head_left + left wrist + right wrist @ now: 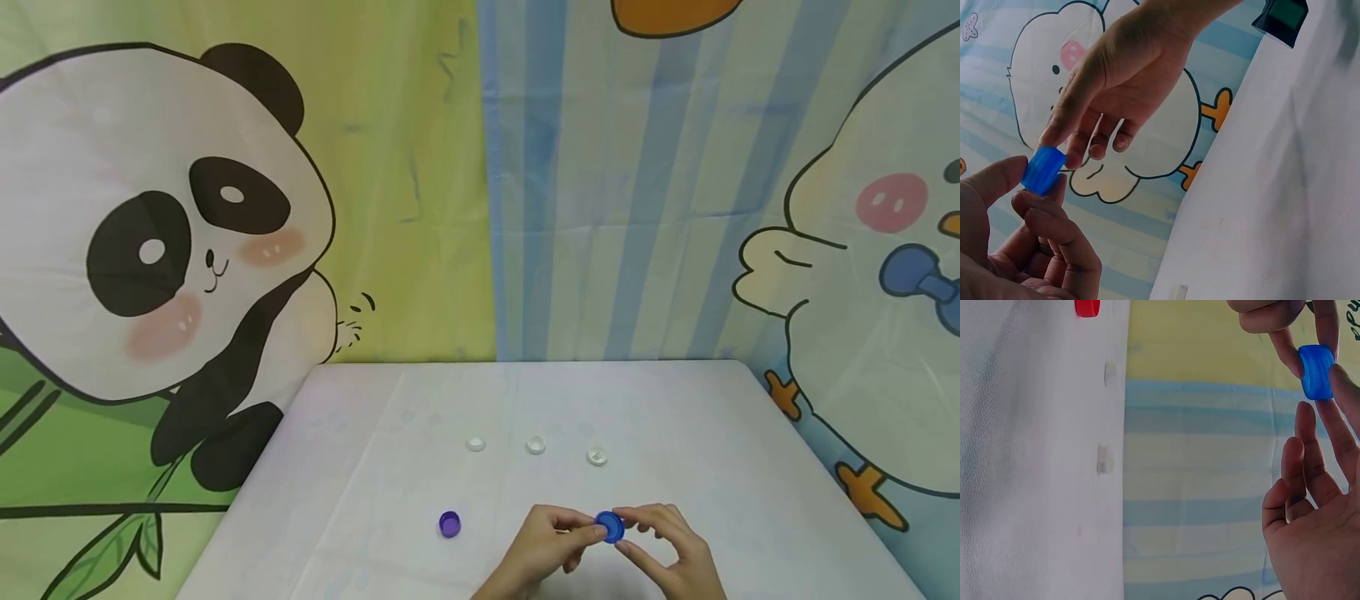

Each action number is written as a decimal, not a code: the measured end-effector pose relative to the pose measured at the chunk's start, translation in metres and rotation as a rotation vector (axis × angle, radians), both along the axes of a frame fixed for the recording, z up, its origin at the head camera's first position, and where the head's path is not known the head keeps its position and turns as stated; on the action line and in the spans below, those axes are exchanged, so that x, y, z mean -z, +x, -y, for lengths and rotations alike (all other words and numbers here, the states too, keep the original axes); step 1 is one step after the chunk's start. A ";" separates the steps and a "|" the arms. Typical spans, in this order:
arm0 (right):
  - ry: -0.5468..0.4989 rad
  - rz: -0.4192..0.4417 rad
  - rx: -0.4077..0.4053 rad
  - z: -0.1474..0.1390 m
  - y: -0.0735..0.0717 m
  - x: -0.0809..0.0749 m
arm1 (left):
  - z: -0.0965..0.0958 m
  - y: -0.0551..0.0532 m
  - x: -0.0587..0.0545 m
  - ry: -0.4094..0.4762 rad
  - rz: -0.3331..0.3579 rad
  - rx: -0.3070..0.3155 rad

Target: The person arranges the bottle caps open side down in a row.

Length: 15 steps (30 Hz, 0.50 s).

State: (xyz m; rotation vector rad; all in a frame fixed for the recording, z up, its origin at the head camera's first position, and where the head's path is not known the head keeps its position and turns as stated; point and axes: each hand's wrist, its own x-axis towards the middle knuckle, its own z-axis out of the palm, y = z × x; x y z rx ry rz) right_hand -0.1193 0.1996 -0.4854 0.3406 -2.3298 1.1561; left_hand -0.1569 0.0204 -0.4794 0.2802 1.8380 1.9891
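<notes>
A blue bottle cap (610,527) is held up between the two hands, over the front of the white table. My left hand (546,542) pinches it from the left between thumb and fingers. From the right, my right hand (678,554) has thumb and forefinger at its rim, the other fingers loosely bent, as the right wrist view shows. The cap's ribbed side (1317,372) faces that camera. In the head view its round, hollow-looking face is turned toward me. A purple cap (450,524) lies on the table left of the hands.
Farther back on the white table (360,483) lie three whitish clear caps, the left one (476,444), the middle one (536,445) and the right one (597,456), in a loose row. A red piece (1087,307) shows at the right wrist view's top edge. Printed cartoon curtains (420,208) stand behind.
</notes>
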 end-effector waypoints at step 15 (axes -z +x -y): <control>0.014 0.024 0.016 -0.001 -0.001 0.002 | 0.001 -0.001 0.000 -0.016 0.005 0.006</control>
